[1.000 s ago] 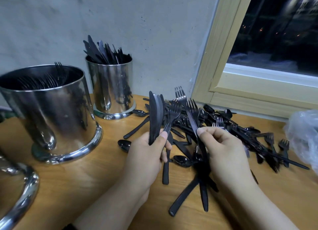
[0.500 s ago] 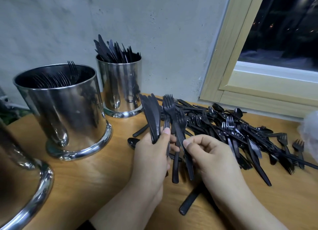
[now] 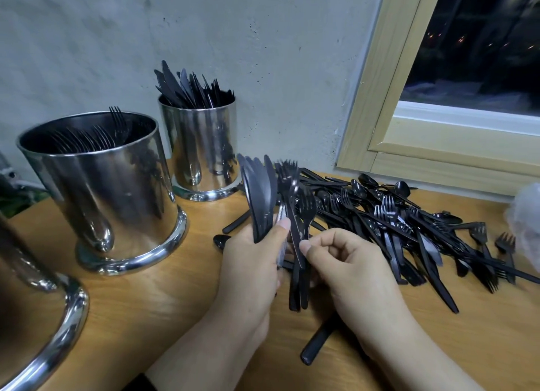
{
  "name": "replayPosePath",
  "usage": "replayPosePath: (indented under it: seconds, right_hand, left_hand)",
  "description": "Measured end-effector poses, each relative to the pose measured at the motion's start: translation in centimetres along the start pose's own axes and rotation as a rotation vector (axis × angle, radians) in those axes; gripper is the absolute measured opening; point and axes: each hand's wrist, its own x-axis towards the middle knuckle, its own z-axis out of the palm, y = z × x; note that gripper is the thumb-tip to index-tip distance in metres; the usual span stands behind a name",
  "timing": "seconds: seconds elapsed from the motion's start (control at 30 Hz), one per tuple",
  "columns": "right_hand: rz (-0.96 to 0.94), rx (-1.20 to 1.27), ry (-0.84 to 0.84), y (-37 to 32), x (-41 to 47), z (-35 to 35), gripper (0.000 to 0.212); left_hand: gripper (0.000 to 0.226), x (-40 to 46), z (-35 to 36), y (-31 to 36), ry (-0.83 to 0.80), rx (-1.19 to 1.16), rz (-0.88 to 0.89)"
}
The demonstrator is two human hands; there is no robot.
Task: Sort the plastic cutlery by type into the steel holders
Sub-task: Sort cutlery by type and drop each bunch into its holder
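Note:
My left hand grips a fanned bundle of black plastic knives, blades up, with forks held beside them. My right hand sits just right of it, thumb and forefinger pinching a fork handle in that bundle. A heap of black cutlery lies on the wooden table to the right. The wide steel holder at the left contains forks. The narrower steel holder by the wall contains knives.
A third steel holder's rim cuts in at the lower left. A loose spoon and a knife handle lie near my hands. A window frame stands at the right, with clear plastic at the right edge.
My right hand has brought a fork from the heap over to the left hand's bundle. The view has shifted, so the holders sit further right in frame.

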Motion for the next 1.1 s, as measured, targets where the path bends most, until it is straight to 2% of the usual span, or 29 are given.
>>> replayPosePath:
  seconds: [0.3, 0.5, 0.73, 0.97, 1.03, 1.1]
  right_hand:
    - [-0.083, 0.068, 0.123, -0.1, 0.1, -0.9, 0.014]
    - [-0.039, 0.188, 0.047, -0.4, 0.2, -0.9, 0.014]
    - [0.056, 0.363, 0.042, 0.8, 0.8, -0.7, 0.012]
    - [0.052, 0.316, 0.083, 0.7, 0.9, -1.0, 0.015]
    - [0.018, 0.209, 0.076, 0.4, 0.9, -1.4, 0.017]
    - [-0.053, -0.023, 0.118, 0.4, 1.1, -2.4, 0.023]
  left_hand:
    - [0.035, 0.1, -0.2, -0.1, 0.007, 0.085, 0.04]
    - [0.019, -0.7, 0.2, 0.3, -0.127, 0.133, 0.044]
    - [0.016, -0.9, 0.5, 0.4, -0.174, 0.109, 0.031]
    - [0.023, -0.7, 0.3, 0.2, -0.28, 0.197, 0.009]
    - [0.025, -0.6, 0.2, 0.1, -0.264, 0.229, 0.008]
    - [0.027, -0.4, 0.1, 0.0, -0.239, 0.245, 0.017]
